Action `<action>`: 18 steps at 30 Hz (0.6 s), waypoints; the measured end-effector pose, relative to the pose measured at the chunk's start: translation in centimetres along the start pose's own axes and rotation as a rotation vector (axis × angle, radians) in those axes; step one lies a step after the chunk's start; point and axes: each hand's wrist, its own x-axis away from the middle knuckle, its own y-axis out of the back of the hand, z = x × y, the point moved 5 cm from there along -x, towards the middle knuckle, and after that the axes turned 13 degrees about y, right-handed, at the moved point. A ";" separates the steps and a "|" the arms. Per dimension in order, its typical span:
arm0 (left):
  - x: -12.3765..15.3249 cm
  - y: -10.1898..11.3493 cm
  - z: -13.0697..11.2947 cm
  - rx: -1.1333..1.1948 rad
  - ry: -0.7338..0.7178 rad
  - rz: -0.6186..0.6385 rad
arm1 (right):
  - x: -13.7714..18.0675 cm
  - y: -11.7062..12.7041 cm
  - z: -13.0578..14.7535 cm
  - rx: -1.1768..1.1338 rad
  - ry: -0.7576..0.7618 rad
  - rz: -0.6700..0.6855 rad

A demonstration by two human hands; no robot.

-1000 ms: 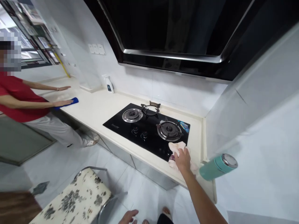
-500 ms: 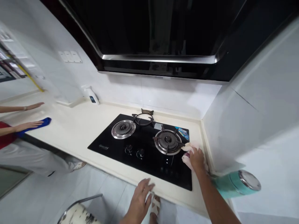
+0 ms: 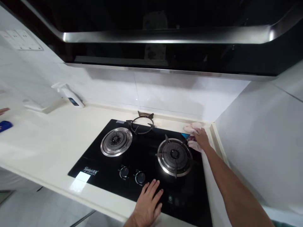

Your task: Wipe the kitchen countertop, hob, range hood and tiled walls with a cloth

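On glossy black hob (image 3: 146,151): right hand (image 3: 200,138) grips crumpled pale cloth (image 3: 193,127); left hand (image 3: 148,205) flat, empty.

The left hand (image 3: 148,203) lies flat, palm down, with its fingers straight, slightly spread, and pointing forward and a little to the right. The right arm (image 3: 233,189) is bare and nearly straight, reaching forward and leftward from the lower right. The right hand (image 3: 200,138) is palm down at full reach, its fingers curled in a loose clutch.
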 end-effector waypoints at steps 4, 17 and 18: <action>0.5 -0.5 0.2 -0.036 -0.012 -0.015 | -5.7 -2.6 6.0 -0.090 0.201 0.217; 1.0 -1.9 0.6 -0.184 -0.068 -0.125 | -8.5 -10.2 16.8 -0.143 0.429 0.717; 0.9 -1.9 0.6 -0.192 -0.076 -0.147 | -8.6 -10.0 16.1 -0.133 0.419 0.713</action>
